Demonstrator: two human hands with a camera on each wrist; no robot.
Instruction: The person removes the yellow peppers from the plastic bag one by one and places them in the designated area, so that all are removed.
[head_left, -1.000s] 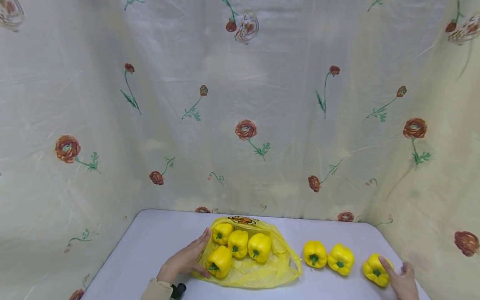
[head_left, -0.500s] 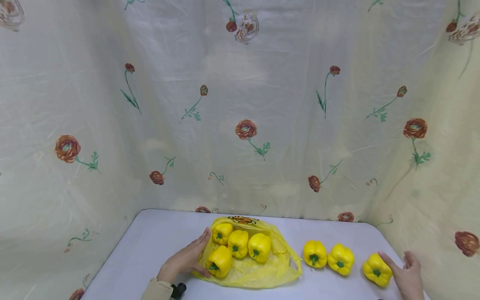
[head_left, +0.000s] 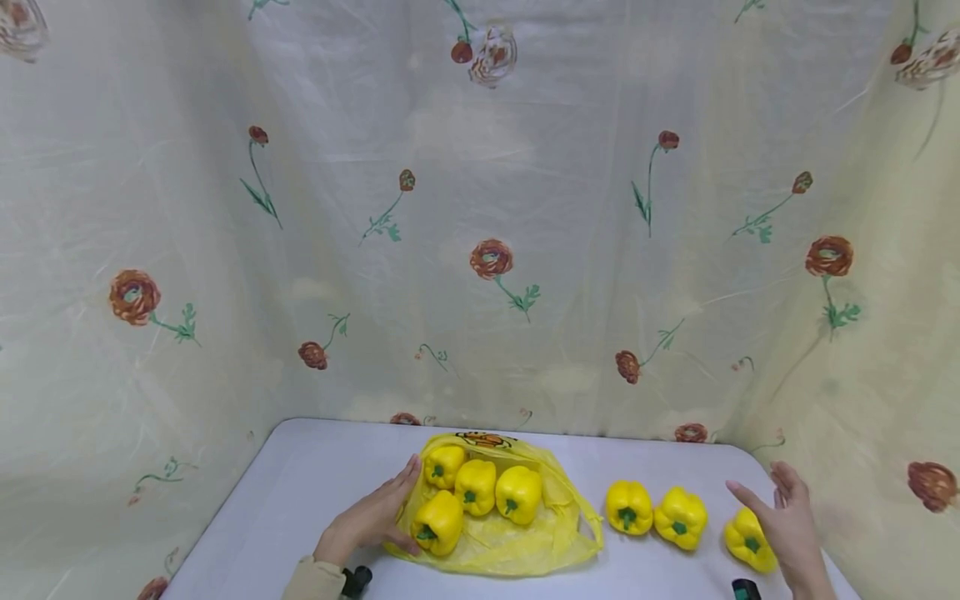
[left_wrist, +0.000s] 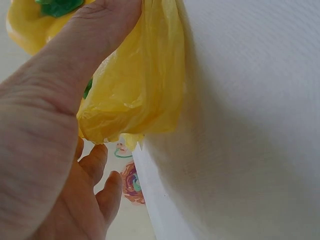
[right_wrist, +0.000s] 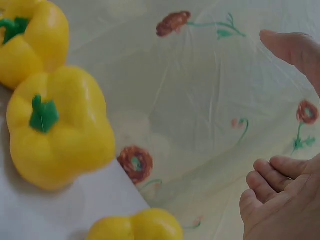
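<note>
No readable text, number or brand in any view. Yellow plastic bag (head_left: 517,550): black-and-orange printed mark (head_left: 486,440) along far edge, seen at steep angle in head view, too small to tell whether lettering or logo.

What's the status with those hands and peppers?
Left hand touching yellow plastic bag, four bell peppers inside. Right hand empty. Three bell peppers outside; no obstacle seen.

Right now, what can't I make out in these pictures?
Rightmost pepper: its right side is hidden behind the right hand in the head view.
Print on the yellow bag: too small to read in the head view.
Left hand: thumb tip cut off by the left wrist view's top edge.
Lowest pepper in the right wrist view: lower part cut off by the bottom edge.
</note>
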